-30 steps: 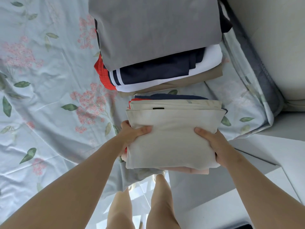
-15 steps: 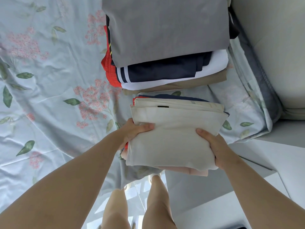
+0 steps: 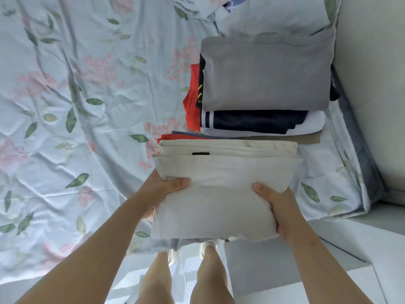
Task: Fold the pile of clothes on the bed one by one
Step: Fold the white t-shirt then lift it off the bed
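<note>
**A:** Cream cotton on top, and there's a whole folded bundle (image 3: 219, 194) at lower centre of the frame. The left hand (image 3: 163, 191) is on one side, the right hand (image 3: 278, 207) on the other.

**B:** What sort of grip?

**A:** Same on both. The thumb lies over the top layer and the fingers are tucked out of sight underneath, each hand clamped on a side edge. That's holding the bundle, not just steadying it.

**B:** Is it down on the bed?

**A:** The far end lies over the floral bed sheet (image 3: 87, 106). The near end juts past the mattress edge, above the person's legs (image 3: 208, 277). Lifted clear or resting, I can't tell.

**B:** How would you do this bit well?

**A:** My guess is the bundle is being shifted as one piece. Keep it level, carry the weight from below, and squeeze in from both sides. Otherwise the red and blue layers (image 3: 168, 137) peeking out at its far left corner could slither free.

**B:** Anything in the way?

**A:** The grey-topped pile (image 3: 265, 73), upper right of the frame, just beyond the bundle. Under the grey there's a navy piece with white stripes (image 3: 252, 122), a red garment (image 3: 192, 110) pokes out on the left, and a tan layer (image 3: 311, 139) sits at the bottom. The cream edge meets that tan strip in the picture, but I can't say whether they touch. Push forward carelessly and I'd expect that pile to skew. A pale wall (image 3: 372, 106) hems in the right edge of the frame. The open sheet is all to the left.
</note>
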Motion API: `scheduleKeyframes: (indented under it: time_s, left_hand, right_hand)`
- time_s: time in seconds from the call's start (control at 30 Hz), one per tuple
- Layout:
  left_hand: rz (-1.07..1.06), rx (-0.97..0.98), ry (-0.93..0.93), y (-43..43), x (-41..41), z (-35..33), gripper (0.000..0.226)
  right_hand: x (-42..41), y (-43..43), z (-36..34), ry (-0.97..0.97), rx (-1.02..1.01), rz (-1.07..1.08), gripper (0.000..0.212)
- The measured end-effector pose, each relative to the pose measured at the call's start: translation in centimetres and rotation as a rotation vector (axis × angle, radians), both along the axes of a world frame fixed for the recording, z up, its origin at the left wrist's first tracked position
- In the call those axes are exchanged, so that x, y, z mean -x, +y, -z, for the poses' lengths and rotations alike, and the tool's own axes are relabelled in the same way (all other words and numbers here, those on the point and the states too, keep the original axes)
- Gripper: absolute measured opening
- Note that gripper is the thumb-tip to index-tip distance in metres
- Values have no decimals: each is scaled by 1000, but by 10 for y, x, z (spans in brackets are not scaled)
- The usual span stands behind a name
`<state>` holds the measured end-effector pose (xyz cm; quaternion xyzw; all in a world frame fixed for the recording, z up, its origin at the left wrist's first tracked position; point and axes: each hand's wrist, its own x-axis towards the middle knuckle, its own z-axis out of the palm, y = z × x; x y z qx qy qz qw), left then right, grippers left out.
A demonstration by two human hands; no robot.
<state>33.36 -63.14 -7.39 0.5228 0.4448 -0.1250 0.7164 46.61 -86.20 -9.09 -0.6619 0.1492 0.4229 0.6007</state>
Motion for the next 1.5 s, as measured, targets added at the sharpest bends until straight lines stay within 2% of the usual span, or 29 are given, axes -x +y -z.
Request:
scheduleKeyframes:
  time_s: [0.17, 0.23, 0.3, 0.47, 0.6, 0.73, 0.83, 0.9, 1.03, 1.17, 1.3, 1.37, 1.5]
  left_hand:
    - [-124, -4, -45, 26, 64, -43, 83]
    - [-186, -5, -63, 37, 97, -58, 97]
    - [-252, -3, -72, 48, 134, -71, 100]
    - [-410, -24, -130, 79, 240, -104, 93]
    - [-567, -69, -160, 107, 347, -126, 67]
    - [-731, -117, -187, 124, 460, -144, 69]
    - [-873, -138, -189, 123, 538, -152, 71]
    - [-984, -139, -183, 117, 583, -154, 74]
    - [-1164, -137, -157, 111, 656, -154, 77]
    - [-1237, -140, -116, 139, 721, -159, 74]
    - [-1337, -182, -85, 183, 788, -162, 67]
    - [-1399, -198, -78, 207, 823, -161, 62]
    - [-1520, -154, -42, 258, 892, -160, 82]
  right_hand:
    - [35, 40, -50, -8, -57, -151, 57]
    - [52, 61, -71, 12, -105, -237, 53]
    - [73, 85, -88, 31, -153, -344, 48]
    - [149, 157, -122, 13, -211, -506, 47]
    - [237, 220, -138, 0, -192, -639, 50]
    - [333, 279, -150, 34, -187, -799, 44]
    - [403, 319, -157, 75, -161, -946, 56]
    - [445, 343, -161, 77, -146, -1053, 56]
    - [520, 390, -164, 91, -111, -1226, 35]
    - [590, 441, -162, 92, -88, -1337, 63]
    - [668, 505, -156, 129, -94, -1441, 42]
    - [709, 542, -154, 142, -99, -1486, 39]
    - [786, 618, -163, 175, -110, -1581, 24]
